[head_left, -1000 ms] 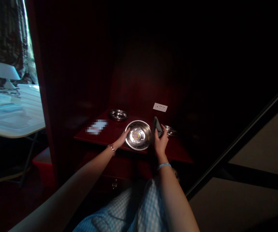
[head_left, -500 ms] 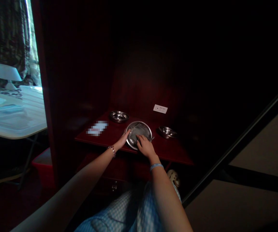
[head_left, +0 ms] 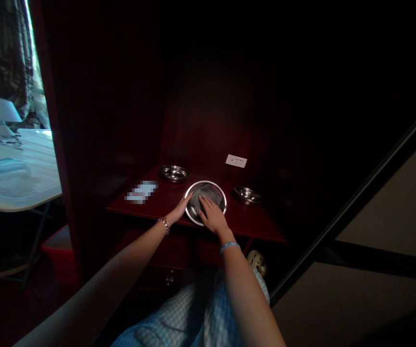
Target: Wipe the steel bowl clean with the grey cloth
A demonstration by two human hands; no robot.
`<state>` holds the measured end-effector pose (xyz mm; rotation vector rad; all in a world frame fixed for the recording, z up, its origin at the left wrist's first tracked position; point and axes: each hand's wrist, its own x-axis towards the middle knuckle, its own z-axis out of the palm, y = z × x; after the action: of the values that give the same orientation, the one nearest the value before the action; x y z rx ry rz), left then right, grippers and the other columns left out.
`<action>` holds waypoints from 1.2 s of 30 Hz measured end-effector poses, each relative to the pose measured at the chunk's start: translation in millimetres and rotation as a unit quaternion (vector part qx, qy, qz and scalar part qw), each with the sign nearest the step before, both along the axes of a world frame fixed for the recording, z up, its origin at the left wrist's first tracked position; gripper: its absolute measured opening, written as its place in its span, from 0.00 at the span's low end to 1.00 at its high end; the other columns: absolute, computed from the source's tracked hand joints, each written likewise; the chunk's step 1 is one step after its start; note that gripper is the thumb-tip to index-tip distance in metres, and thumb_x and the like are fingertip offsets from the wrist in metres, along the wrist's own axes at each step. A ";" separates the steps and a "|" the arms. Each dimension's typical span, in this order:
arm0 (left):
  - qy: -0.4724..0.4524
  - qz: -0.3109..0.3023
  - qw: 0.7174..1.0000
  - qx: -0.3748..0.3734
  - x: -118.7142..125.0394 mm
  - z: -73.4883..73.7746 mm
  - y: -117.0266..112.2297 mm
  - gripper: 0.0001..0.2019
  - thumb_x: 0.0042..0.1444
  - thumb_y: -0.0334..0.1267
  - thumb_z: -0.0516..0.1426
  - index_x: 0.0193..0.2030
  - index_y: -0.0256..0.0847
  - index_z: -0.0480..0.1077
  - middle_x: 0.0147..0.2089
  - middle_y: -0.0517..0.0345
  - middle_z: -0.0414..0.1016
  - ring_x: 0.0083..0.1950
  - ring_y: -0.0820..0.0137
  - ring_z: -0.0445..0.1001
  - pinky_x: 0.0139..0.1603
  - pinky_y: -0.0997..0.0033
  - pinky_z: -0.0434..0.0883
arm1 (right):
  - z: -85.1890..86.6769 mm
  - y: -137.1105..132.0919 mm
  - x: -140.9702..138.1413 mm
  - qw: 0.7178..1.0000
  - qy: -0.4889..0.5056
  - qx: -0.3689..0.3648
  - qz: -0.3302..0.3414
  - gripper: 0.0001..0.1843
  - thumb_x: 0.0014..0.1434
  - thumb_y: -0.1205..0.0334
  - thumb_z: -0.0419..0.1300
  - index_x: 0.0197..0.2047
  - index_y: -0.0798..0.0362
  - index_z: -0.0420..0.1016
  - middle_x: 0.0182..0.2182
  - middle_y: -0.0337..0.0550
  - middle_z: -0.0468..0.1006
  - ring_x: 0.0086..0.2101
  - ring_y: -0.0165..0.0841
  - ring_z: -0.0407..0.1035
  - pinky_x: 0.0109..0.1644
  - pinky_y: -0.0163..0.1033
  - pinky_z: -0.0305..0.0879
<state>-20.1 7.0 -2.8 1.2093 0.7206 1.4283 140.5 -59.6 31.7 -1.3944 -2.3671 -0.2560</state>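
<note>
A round stainless-steel bowl [head_left: 195,218] is tilted toward me at the front of the dark red shelf [head_left: 244,225]. My left hand [head_left: 179,210] is closed on its left rim, thumb on the inner side. Inside the bowl lies a grey cloth [head_left: 213,193]. My right hand [head_left: 213,217] rests on this cloth with fingers stretched out flat and slightly apart. Farther back on the left sits another steel bowl [head_left: 174,174]. On the right is a shallow steel bowl [head_left: 247,195], perhaps more than one stacked.
A blurred-out pale item [head_left: 141,192] lies at the shelf's left. A white socket plate [head_left: 236,161] is on the back panel. Left of the cabinet wall stand a white table [head_left: 37,168] with a lamp [head_left: 0,110] and a red stool or bin [head_left: 59,250]. A slanting dark-edged panel [head_left: 352,193] borders the right.
The bowl has turned to face me a little more. My right hand has shifted slightly left over the cloth, its fingers straighter. The whole view has moved slightly.
</note>
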 end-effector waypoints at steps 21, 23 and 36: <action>0.045 0.035 0.998 -0.033 -0.4 -1.8 -7.2 0.29 0.58 0.58 0.52 0.56 0.37 0.69 0.61 0.44 0.71 0.64 0.56 0.66 0.66 0.59 0.59 | 21.7 -15.4 -7.2 0.977 -0.095 0.064 -0.179 0.24 0.69 0.55 0.44 0.52 0.59 0.75 0.52 0.55 0.76 0.52 0.41 0.68 0.55 0.43 0.57; 0.051 0.050 0.997 -0.043 -0.6 -1.2 -7.6 0.29 0.58 0.58 0.51 0.55 0.36 0.70 0.60 0.43 0.72 0.63 0.55 0.67 0.66 0.57 0.60 | 25.4 -18.3 -9.2 0.975 -0.106 0.058 -0.186 0.24 0.69 0.56 0.44 0.45 0.58 0.78 0.44 0.56 0.80 0.46 0.41 0.71 0.52 0.44 0.59; 0.060 0.099 0.993 -0.023 -2.0 3.0 -8.4 0.28 0.59 0.57 0.50 0.56 0.38 0.69 0.60 0.46 0.72 0.65 0.55 0.64 0.68 0.58 0.55 | 17.4 -25.9 -19.4 0.996 -0.069 -0.034 -0.050 0.20 0.67 0.54 0.47 0.57 0.49 0.71 0.50 0.47 0.76 0.49 0.38 0.70 0.51 0.38 0.63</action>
<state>-22.1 -1.4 0.3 1.2232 0.9742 1.5013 121.1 -85.5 49.0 -1.5767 -2.4404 -0.3098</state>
